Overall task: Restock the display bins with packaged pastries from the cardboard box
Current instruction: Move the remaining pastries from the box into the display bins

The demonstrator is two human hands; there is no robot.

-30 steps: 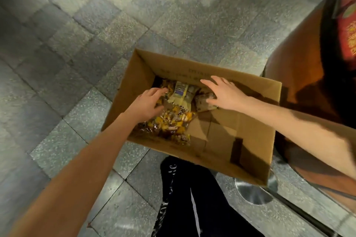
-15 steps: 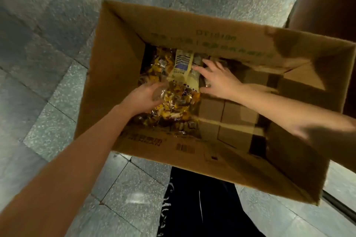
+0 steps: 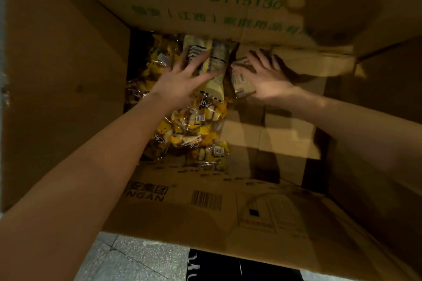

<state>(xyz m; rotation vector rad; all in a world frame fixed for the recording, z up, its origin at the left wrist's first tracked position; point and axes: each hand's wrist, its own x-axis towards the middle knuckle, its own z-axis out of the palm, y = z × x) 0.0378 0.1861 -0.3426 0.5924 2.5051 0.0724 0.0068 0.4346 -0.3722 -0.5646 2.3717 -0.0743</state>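
**Checker:** Item one, the largest?

**Clerk:** Cardboard box point(image 3: 57, 75), brown, open-topped, seen from above. Green print on the far inner wall, a barcode on the near flap. It stands on grey speckled floor tiles point(image 3: 137, 258), with dark trousers point(image 3: 228, 267) showing below its near edge.

**Checker:** Contents?

**Clerk:** Item two: heap of packaged pastries point(image 3: 194, 130), in clear wrap with yellow and brown print, lying along the left half of the box bottom. The right half shows the bare cardboard bottom flaps.

**Checker:** Next in size?

**Clerk:** Item three: pale yellow packet point(image 3: 217, 61) with dark stripes, lying lengthwise on top of the heap at the far end.

**Checker:** The hands?

**Clerk:** Item four: left hand point(image 3: 185, 77), fingers spread and straight, laid flat on the pale yellow packet with nothing gripped. Item five: right hand point(image 3: 267, 77), near the far wall, fingers mostly extended, thumb side against the small tan packet. Whether it has actually taken hold cannot be told.

**Checker:** Smallest?

**Clerk:** Item six: small tan packet point(image 3: 242, 80), just right of the pale yellow one, between the two hands.
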